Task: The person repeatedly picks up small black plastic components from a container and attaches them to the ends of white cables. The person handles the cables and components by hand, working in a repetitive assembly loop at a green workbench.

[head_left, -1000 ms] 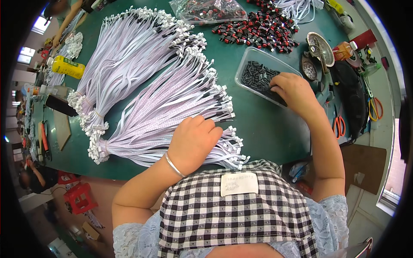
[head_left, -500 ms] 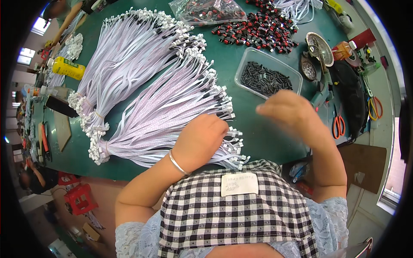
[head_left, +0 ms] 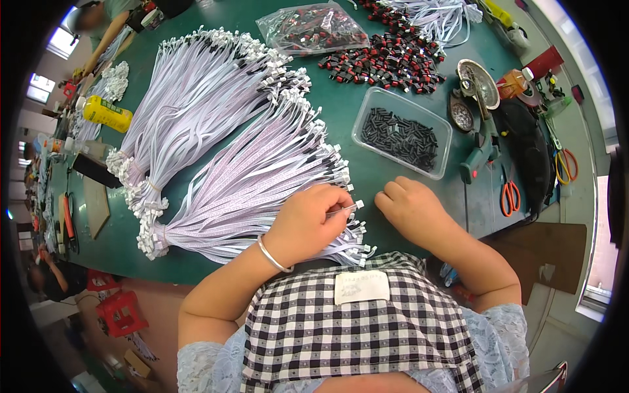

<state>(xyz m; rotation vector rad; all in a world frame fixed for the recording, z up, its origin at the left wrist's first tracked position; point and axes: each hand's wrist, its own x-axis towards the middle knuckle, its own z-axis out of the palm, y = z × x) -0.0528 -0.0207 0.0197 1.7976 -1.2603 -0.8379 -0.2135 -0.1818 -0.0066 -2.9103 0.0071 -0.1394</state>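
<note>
Near the front edge of the table, my left hand (head_left: 310,219) pinches the end of one white flat cable (head_left: 351,207), its white plug sticking out past the fingertips. That cable belongs to the nearer of two fanned-out cable bundles (head_left: 246,173), many of whose ends carry white plugs and some black sleeves. Just right of it my right hand (head_left: 407,204) is closed, fingertips together and apart from the cable; what they hold, if anything, is hidden. Beyond the right hand stands a clear plastic box (head_left: 359,139) with many short black tubes (head_left: 400,136) in it.
At the back lie a heap of black and red small parts (head_left: 393,62) and a clear bag (head_left: 311,29) of similar parts. On the right are a green-handled tool (head_left: 480,157), a metal dish (head_left: 478,82) and orange-handled scissors (head_left: 510,196). A yellow bottle (head_left: 108,114) lies left.
My right hand has come down from beside the box toward my left hand, its fingers closed. A single plug now protrudes from my left fingertips. The view has shifted slightly.
</note>
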